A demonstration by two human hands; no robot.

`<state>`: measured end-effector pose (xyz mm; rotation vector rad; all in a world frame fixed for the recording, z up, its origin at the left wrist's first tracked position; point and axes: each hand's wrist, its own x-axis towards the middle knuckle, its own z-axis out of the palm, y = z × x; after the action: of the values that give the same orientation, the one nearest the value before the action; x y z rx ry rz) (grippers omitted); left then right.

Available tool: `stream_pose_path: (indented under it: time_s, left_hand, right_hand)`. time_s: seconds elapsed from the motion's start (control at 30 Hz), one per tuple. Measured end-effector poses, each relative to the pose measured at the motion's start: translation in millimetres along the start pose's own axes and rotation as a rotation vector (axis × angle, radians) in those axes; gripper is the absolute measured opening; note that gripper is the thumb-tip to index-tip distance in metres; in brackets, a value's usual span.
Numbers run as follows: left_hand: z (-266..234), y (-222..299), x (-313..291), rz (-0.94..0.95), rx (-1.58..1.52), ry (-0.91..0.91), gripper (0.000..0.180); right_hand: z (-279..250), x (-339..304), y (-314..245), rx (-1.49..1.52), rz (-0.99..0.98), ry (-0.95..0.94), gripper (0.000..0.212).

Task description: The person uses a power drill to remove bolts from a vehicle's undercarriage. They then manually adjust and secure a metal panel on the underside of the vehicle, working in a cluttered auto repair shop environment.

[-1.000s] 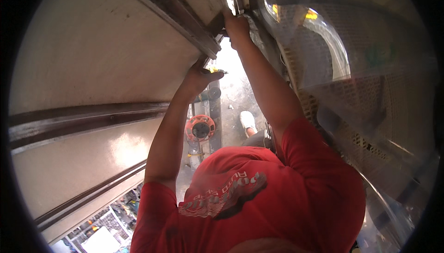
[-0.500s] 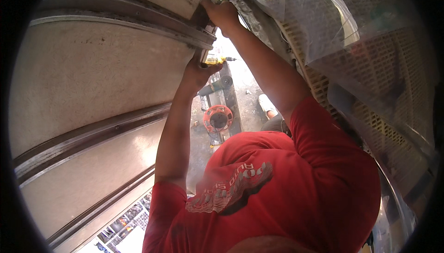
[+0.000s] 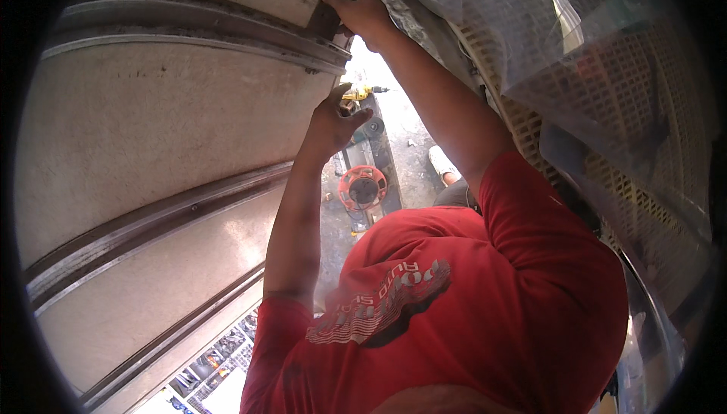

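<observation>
A large off-white panel [image 3: 174, 111] with dark metal rails [image 3: 204, 24] across it fills the left side. At its far end, my right hand [image 3: 365, 18] is closed around the panel's edge, the thumb lying on the near face; the fingers behind are partly hidden. Lower down, my left hand [image 3: 333, 124] is just off the same edge, thumb and fingers apart and nothing between them. Past its fingertips a yellow power drill [image 3: 356, 93] shows, lying beyond the hand rather than in it.
Below lie an orange cord reel [image 3: 362, 188] and a greenish cylinder [image 3: 371, 128] on the floor. A shoe [image 3: 442, 164] stands to their right. Plastic-wrapped material with a tan lattice [image 3: 621, 134] runs along the right. Racks of small items [image 3: 212, 368] show at lower left.
My left hand has come away from the panel's edge, moving slightly right with its fingers spreading. My right hand has shifted a little left and up along the edge.
</observation>
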<state>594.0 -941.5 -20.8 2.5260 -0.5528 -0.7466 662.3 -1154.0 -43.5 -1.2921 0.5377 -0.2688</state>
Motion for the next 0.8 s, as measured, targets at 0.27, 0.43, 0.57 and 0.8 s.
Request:
stream_pose_path:
  time_s: [0.27, 0.43, 0.57, 0.8]
  left_hand:
    - [2.5, 12.6, 3.7, 0.120, -0.028, 0.060, 0.078]
    - [5.0, 12.0, 3.2, 0.091, -0.053, 0.046, 0.079]
    - [3.5, 27.1, -5.2, -0.091, 0.011, -0.087, 0.082]
    - [37.4, -4.9, -32.7, -0.110, 0.061, -0.168, 0.086]
  right_hand:
    - [-8.3, -6.3, 15.6, 0.332, 0.033, -0.086, 0.038]
    - [-9.2, -16.8, 15.5, 0.287, 0.046, -0.110, 0.036]
    - [-15.0, -8.4, 30.0, 0.306, 0.055, -0.059, 0.030]
    - [-30.9, -5.2, 58.5, 0.298, -0.047, 0.105, 0.021]
